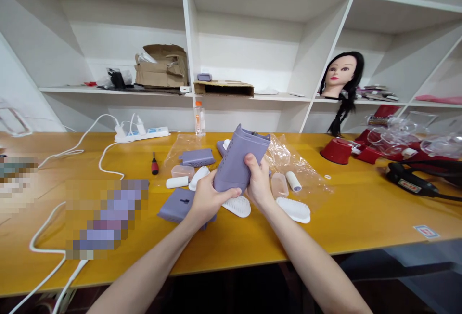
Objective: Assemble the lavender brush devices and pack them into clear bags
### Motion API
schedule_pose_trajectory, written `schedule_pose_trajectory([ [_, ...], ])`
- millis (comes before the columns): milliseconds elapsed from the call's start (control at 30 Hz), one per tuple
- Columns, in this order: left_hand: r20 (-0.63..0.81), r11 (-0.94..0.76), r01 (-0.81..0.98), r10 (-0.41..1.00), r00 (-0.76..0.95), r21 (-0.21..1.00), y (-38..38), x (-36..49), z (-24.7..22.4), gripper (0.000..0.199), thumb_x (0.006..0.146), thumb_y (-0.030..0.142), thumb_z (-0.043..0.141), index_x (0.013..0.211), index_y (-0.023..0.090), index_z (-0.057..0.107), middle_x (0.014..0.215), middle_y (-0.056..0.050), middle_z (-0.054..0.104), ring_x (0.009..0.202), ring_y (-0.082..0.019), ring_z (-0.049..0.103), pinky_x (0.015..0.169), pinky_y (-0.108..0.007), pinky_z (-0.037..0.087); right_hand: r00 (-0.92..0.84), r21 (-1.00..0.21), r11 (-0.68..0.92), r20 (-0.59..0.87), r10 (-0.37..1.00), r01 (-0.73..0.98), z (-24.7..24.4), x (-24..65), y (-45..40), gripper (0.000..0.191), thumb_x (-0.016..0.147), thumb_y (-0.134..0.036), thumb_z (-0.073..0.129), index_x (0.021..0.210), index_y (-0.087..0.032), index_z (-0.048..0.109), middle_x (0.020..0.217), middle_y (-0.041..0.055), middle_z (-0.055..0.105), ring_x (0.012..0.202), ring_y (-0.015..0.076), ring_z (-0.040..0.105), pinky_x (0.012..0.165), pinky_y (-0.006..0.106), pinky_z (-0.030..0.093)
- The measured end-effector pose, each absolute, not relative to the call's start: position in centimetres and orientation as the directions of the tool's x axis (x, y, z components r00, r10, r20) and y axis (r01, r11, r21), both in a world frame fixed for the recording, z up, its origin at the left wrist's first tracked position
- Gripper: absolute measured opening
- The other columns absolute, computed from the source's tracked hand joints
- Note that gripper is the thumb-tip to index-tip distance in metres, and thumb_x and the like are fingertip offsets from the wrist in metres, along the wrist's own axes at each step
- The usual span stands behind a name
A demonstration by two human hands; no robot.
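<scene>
Your left hand (211, 202) and right hand (258, 181), fingers curled and pressed together, clasp the lilac perforated casing (233, 164) from both sides, apparently to steady it tilted just above the white brush pad (236, 206).

Head camera looks forward and down across a yellow table (361, 217).
</scene>
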State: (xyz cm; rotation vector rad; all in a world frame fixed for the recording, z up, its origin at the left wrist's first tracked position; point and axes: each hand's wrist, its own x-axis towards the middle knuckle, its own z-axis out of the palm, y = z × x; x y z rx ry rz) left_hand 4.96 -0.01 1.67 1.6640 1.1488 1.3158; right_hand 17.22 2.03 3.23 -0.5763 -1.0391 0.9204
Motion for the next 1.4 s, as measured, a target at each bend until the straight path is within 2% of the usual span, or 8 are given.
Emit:
schedule_pose_trajectory([
  [133, 0.495, -0.424, 0.421, 0.866, -0.072, 0.802, 0.3, 4.7, 1.3, 0.037, 0.061, 0.038, 0.07, 0.09, 0.018, 0.059, 0.08, -0.003, 0.066, 0.073, -0.02, 0.06, 0.067, -0.03, 0.045, 0.216, -0.729, 0.617, 0.579, 0.786, -0.295, 4.5, 16.3, 0.9, 0.04, 0.067, -0.037, 0.069, 0.102, -0.024, 0.056, 0.099, 0.003, 0.063, 0.094, 0.0199, 0.058, 0.084, 0.034, 0.045],
  [267, 0.589, -0.413, 0.607, 0.8, -0.115, 0.679, 0.5, 4.5, 1.1, 0.031, 0.065, 0.037, 0.066, 0.089, 0.021, 0.057, 0.08, -0.003, 0.065, 0.076, -0.021, 0.061, 0.069, -0.031, 0.044, 0.281, -0.783, 0.585, 0.524, 0.804, -0.213, 5.0, 14.9, 0.2, 0.067, 0.058, -0.031, 0.076, 0.116, -0.029, 0.044, 0.099, 0.0011, 0.06, 0.084, 0.0176, 0.059, 0.077, 0.034, 0.049],
  [467, 0.526, -0.356, 0.664, 0.848, -0.065, 0.657, 0.6, 4.8, 1.4, 0.027, 0.067, 0.035, 0.061, 0.09, 0.022, 0.054, 0.08, -0.005, 0.065, 0.078, -0.025, 0.062, 0.065, -0.031, 0.042, 0.376, -0.809, 0.582, 0.513, 0.772, -0.089, 4.5, 14.0, 0.3, 0.079, 0.057, -0.026, 0.076, 0.125, -0.029, 0.035, 0.108, 0.0031, 0.056, 0.09, 0.0185, 0.058, 0.084, 0.037, 0.047],
  [633, 0.526, -0.36, 0.67, 0.849, -0.055, 0.649, 0.9, 4.8, 1.3, 0.018, 0.069, 0.023, 0.053, 0.087, 0.019, 0.053, 0.082, -0.009, 0.066, 0.08, -0.027, 0.061, 0.064, -0.032, 0.041, 0.372, -0.791, 0.611, 0.556, 0.744, -0.039, 4.3, 13.2, -0.7, 0.092, 0.055, -0.023, 0.077, 0.131, -0.029, 0.027, 0.115, 0.0058, 0.054, 0.101, 0.0216, 0.056, 0.09, 0.04, 0.044],
  [800, 0.575, -0.42, 0.606, 0.814, -0.078, 0.676, 0.8, 4.4, 1.1, 0.021, 0.069, 0.022, 0.055, 0.089, 0.02, 0.054, 0.076, -0.005, 0.066, 0.074, -0.023, 0.061, 0.063, -0.029, 0.042, 0.367, -0.775, 0.63, 0.57, 0.735, -0.056, 4.4, 13.0, -1.1, 0.087, 0.055, -0.025, 0.077, 0.129, -0.027, 0.03, 0.114, 0.0062, 0.053, 0.1, 0.0217, 0.056, 0.09, 0.041, 0.044],
  [1033, 0.602, -0.453, 0.627, 0.798, -0.031, 0.634, 0.6, 4.4, 1.3, 0.025, 0.068, 0.033, 0.061, 0.09, 0.021, 0.056, 0.073, -0.002, 0.064, 0.071, -0.021, 0.06, 0.061, -0.028, 0.041, 0.375, -0.78, 0.622, 0.557, 0.741, -0.07, 4.6, 14.3, -0.8, 0.061, 0.057, -0.026, 0.075, 0.109, -0.023, 0.044, 0.087, -0.0003, 0.058, 0.08, 0.0182, 0.058, 0.078, 0.037, 0.048],
  [1233, 0.582, -0.45, 0.58, 0.811, -0.052, 0.679, 0.9, 4.6, 0.6, 0.02, 0.068, 0.027, 0.058, 0.087, 0.022, 0.054, 0.072, -0.002, 0.063, 0.067, -0.019, 0.057, 0.058, -0.027, 0.038, 0.385, -0.77, 0.638, 0.588, 0.712, -0.003, 4.3, 13.7, -0.8, 0.068, 0.055, -0.026, 0.076, 0.113, -0.023, 0.042, 0.1, 0.0037, 0.056, 0.094, 0.0212, 0.056, 0.088, 0.042, 0.044],
  [1400, 0.54, -0.398, 0.586, 0.838, -0.081, 0.706, 1.1, 4.7, 0.6, 0.021, 0.068, 0.028, 0.058, 0.087, 0.022, 0.054, 0.072, -0.002, 0.063, 0.068, -0.019, 0.057, 0.059, -0.027, 0.038, 0.346, -0.772, 0.636, 0.589, 0.731, -0.028, 4.1, 13.6, -0.1, 0.069, 0.058, -0.028, 0.076, 0.116, -0.024, 0.04, 0.1, 0.0036, 0.058, 0.093, 0.0206, 0.057, 0.088, 0.042, 0.045],
])
